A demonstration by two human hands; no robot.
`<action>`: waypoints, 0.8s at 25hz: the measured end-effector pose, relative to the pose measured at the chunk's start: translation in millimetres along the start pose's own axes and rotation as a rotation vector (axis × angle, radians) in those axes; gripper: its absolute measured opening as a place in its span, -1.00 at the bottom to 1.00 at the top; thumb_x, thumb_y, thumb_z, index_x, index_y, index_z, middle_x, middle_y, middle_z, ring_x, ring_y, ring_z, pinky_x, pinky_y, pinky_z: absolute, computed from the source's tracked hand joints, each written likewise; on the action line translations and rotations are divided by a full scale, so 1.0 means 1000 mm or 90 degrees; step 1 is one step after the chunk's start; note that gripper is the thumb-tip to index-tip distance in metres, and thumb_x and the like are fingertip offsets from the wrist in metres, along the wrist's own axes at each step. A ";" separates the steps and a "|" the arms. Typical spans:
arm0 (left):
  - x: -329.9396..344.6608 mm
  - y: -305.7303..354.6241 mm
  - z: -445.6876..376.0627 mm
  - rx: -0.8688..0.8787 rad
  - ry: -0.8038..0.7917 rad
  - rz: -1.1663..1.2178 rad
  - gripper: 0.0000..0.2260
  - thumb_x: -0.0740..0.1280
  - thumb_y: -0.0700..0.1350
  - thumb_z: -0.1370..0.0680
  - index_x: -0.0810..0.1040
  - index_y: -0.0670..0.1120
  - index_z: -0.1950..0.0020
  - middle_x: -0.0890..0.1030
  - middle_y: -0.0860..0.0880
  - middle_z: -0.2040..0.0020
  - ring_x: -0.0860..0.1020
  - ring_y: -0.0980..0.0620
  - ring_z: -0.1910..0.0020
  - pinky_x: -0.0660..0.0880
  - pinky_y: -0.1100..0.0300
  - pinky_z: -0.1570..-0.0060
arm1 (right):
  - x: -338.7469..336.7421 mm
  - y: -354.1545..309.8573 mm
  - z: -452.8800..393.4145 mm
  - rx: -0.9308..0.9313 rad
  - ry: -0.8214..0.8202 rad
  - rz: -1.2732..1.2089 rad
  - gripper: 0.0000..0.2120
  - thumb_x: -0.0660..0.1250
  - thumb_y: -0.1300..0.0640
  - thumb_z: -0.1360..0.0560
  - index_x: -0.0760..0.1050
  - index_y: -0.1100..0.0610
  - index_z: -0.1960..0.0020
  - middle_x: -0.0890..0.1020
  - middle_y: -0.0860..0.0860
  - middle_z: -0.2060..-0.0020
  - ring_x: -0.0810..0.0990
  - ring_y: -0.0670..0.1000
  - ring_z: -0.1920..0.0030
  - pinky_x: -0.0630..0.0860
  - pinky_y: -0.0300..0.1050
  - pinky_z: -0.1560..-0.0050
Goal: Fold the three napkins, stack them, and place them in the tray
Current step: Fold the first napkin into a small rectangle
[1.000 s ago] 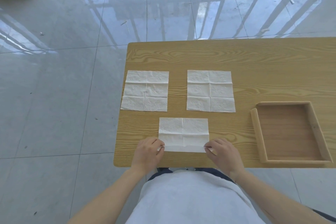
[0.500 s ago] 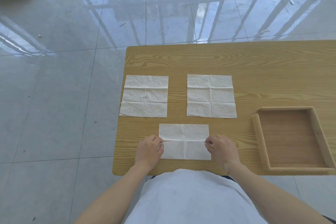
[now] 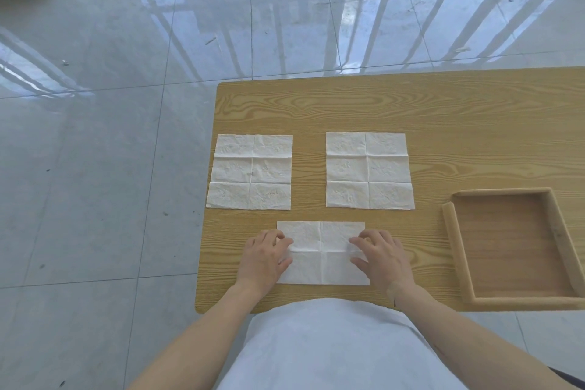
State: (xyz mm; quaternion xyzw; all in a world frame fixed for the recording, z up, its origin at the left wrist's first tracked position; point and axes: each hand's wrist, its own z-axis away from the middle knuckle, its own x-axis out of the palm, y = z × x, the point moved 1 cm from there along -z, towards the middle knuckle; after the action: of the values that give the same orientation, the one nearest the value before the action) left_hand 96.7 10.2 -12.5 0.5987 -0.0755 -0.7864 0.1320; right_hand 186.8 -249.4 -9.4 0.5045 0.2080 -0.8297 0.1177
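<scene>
Three white napkins lie on the wooden table [image 3: 380, 104]. The nearest napkin [image 3: 321, 266] has its near part folded up over itself and shows two rows of panels. My left hand [image 3: 264, 255] lies flat on its left end and my right hand [image 3: 381, 258] on its right end, fingers spread and pressing it down. Two unfolded napkins lie flat behind it, one at the left [image 3: 250, 171] and one at the right [image 3: 368, 170]. The wooden tray [image 3: 456, 250] stands to the right of my right hand with nothing in it.
The table's left edge runs close beside the left napkin, and its near edge is just below my wrists. Shiny grey floor tiles [image 3: 95, 168] lie beyond both edges. Bare wood stretches behind the napkins and the tray.
Both hands carried the near edge of the nearest napkin away from me, folding it over. They have let go of the corners and now lie flat on the napkin's ends.
</scene>
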 end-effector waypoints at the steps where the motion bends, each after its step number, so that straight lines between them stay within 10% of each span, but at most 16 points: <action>1: 0.001 0.000 -0.002 -0.003 -0.007 -0.003 -0.74 0.36 0.03 -0.56 0.55 0.05 -0.24 0.52 0.04 -0.21 0.45 -0.02 -0.24 0.37 0.07 -0.15 | 0.000 -0.001 -0.001 0.004 -0.004 0.007 -0.65 0.27 -0.10 -0.57 0.46 -0.14 -0.35 0.47 -0.14 -0.30 0.37 0.00 -0.34 0.31 -0.08 -0.23; 20: -0.011 0.001 -0.006 -0.009 0.020 0.149 -0.98 0.30 -0.11 -0.55 0.50 0.00 0.04 0.58 0.10 -0.05 0.52 0.06 -0.13 0.39 0.12 -0.12 | -0.014 0.003 0.000 -0.006 -0.004 -0.129 -0.97 0.32 -0.01 -0.52 0.50 -0.08 0.08 0.61 -0.21 -0.01 0.49 -0.05 -0.17 0.35 -0.08 -0.08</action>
State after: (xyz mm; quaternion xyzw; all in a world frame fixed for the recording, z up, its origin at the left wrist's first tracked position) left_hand 105.8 13.2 -3.5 0.5973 -0.1373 -0.7565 0.2281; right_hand 194.2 -252.3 2.3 0.4776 0.2614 -0.8380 0.0360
